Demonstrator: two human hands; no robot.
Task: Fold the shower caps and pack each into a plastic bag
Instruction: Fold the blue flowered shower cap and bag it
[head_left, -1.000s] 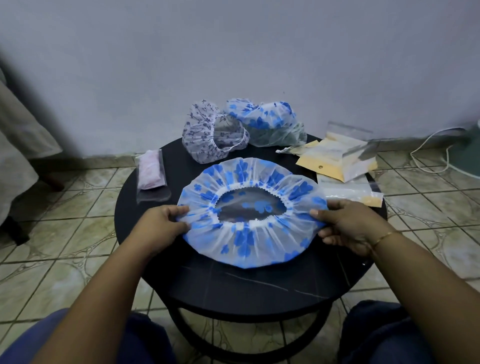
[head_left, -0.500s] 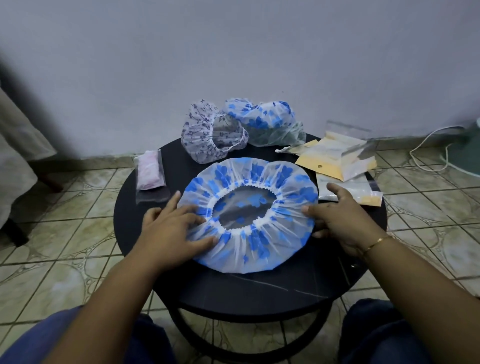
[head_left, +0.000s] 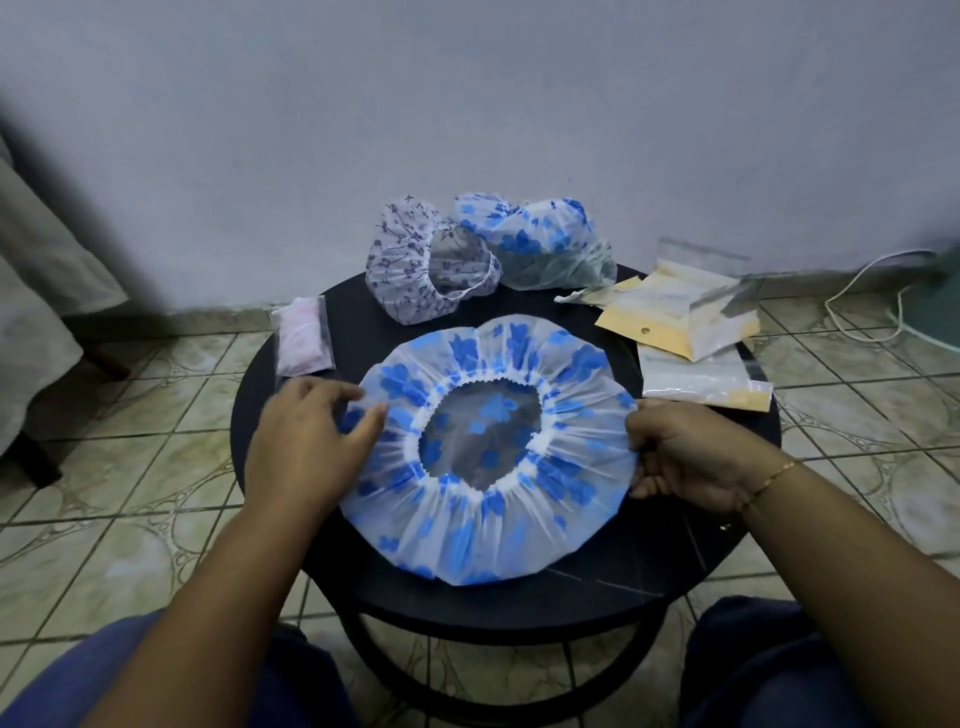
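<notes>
The left hand (head_left: 306, 441) lies on the left rim of a translucent white plastic shower cap printed with blue flowers (head_left: 488, 452), fingers bent over the frilled edge with the thumb reaching toward the elastic opening; the hand is blurred, so whether it pinches the plastic or only presses it cannot be told. The right hand (head_left: 685, 452) grips the cap's right rim, fingers curled under the edge and thumb on top, a thin gold bracelet (head_left: 769, 478) on its wrist. The two hands are well apart, one on each side of the cap, which is spread flat between them, opening upward, on a round black table (head_left: 675, 561).

Beyond the left hand, at the table's far left edge, lies a clear plastic bag holding a folded pink cap (head_left: 303, 338). Beyond the cap, between the hands and the wall, sits a white cap with a dark purple sprig pattern (head_left: 415, 270), bunched with its opening toward the viewer, touching a second crumpled blue-flowered cap (head_left: 540, 244) on its right. Just beyond the right hand lies a flat clear bag with a yellow card strip (head_left: 701, 384), and farther on a loose pile of clear bags with yellow card headers (head_left: 675, 312).

A white cable (head_left: 857, 291) trails over the tiled floor (head_left: 130, 519) to the far right. Blue-trousered knees (head_left: 769, 670) show below the forearms.
</notes>
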